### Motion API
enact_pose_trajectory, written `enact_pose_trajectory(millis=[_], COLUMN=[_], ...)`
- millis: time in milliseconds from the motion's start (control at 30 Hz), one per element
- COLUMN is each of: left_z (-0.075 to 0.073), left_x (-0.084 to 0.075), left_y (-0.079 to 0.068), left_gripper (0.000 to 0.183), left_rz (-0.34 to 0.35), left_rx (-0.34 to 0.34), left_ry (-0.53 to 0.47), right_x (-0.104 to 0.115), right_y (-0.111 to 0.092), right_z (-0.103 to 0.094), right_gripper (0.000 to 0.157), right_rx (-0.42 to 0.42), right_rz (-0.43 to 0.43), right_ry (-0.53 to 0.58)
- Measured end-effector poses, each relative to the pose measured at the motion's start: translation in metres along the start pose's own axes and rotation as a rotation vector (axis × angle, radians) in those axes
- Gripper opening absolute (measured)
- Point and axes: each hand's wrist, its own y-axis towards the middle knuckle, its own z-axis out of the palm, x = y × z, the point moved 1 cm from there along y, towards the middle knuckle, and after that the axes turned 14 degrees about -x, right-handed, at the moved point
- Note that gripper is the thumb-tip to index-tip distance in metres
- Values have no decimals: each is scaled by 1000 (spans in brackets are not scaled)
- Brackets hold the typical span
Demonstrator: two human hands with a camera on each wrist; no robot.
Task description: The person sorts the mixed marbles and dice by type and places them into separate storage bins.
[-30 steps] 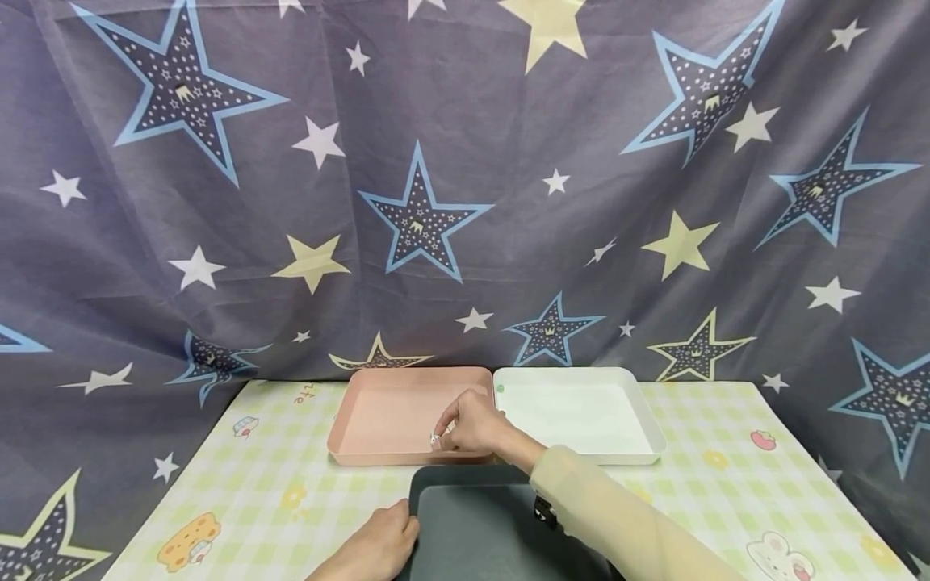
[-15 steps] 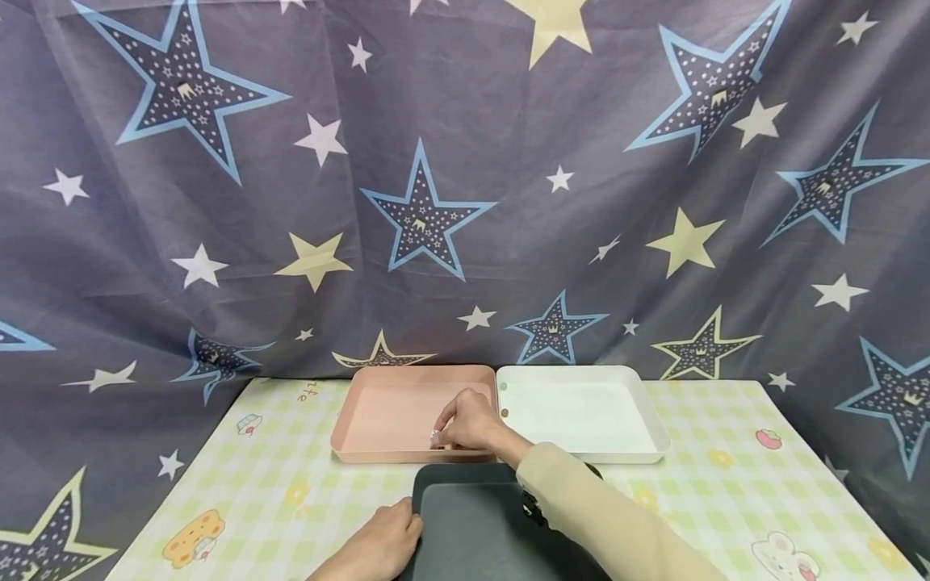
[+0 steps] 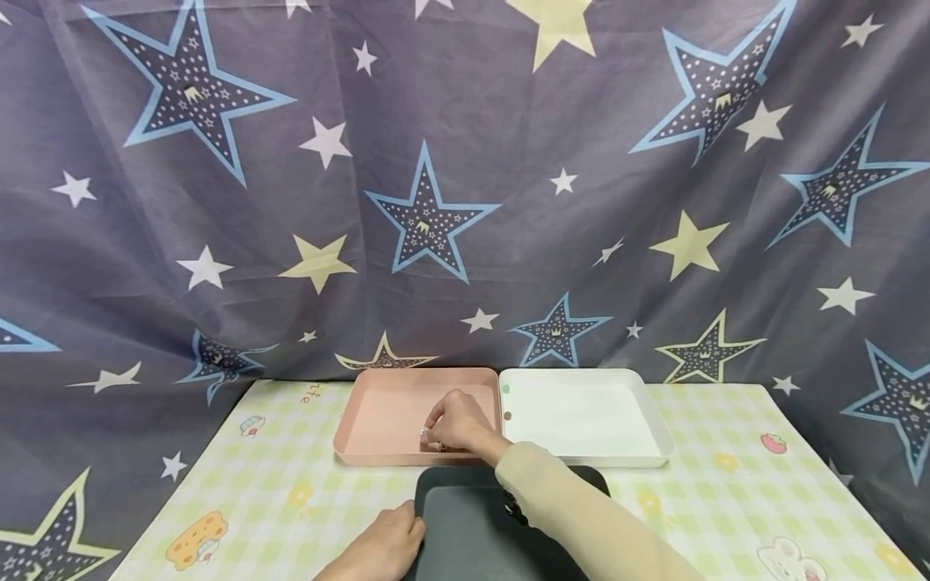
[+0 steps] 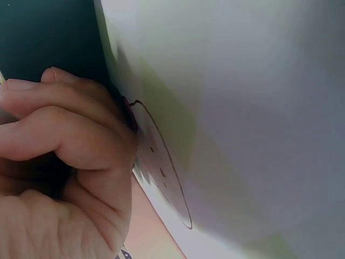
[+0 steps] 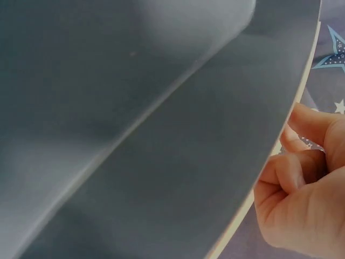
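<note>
My left hand point(image 3: 385, 541) holds the left rim of a dark grey tray point(image 3: 494, 524). In the left wrist view its fingers curl at the tray's edge. My right hand point(image 3: 458, 420) reaches over the dark tray into the front right part of a pink tray point(image 3: 385, 411). Thumb and fingers there pinch a small white piece with dark marks point(image 3: 425, 436), partly hidden by the fingertips. A little dark-patterned piece point(image 3: 441, 447) shows just beneath the hand. In the right wrist view the dark tray covers most of the picture, with the right hand point(image 5: 302, 189) beyond its edge.
Right beside the pink tray stands a white tray point(image 3: 581, 415). Near its left wall lie a small green round piece point(image 3: 506, 389) and a small brown one point(image 3: 508, 416). A checked tablecloth point(image 3: 291, 468) lies underneath; a star-patterned curtain point(image 3: 254, 315) hangs behind.
My right hand and sleeve have shifted slightly left inside the pink tray, so the brown piece in the white tray shows fully. The left hand keeps its hold on the dark tray.
</note>
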Motion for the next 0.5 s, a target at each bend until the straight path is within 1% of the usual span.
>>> enact_pose_trajectory(millis=[100,233,267,333,433,500], left_z=[-3,-10,-11,-9,-5,-3], left_x=[-8,-25,-29,-25,-12,-2], left_y=[-5,-13,-15,-13,-5,0], left_gripper=[25,24,24,24,25,25], left_rz=[-3,-14,-14,-9,6,32], left_rx=[-4,-16,-18,-17,-9,-13], left_ry=[3,11,12,6,-10,-18], right_x=[1,3,3,4,2,2], right_y=[3,4,5,5,4,4], right_z=[2,-5,-8,-13,-21,-27], right_gripper=[9,17,17,16,12,10], right_rx=[-1,-6,-12,-22,-56,-63], right_rz=[23,20,13,-2,-38,-58], right_ry=[-1,-14,-21,-34,-62,-47])
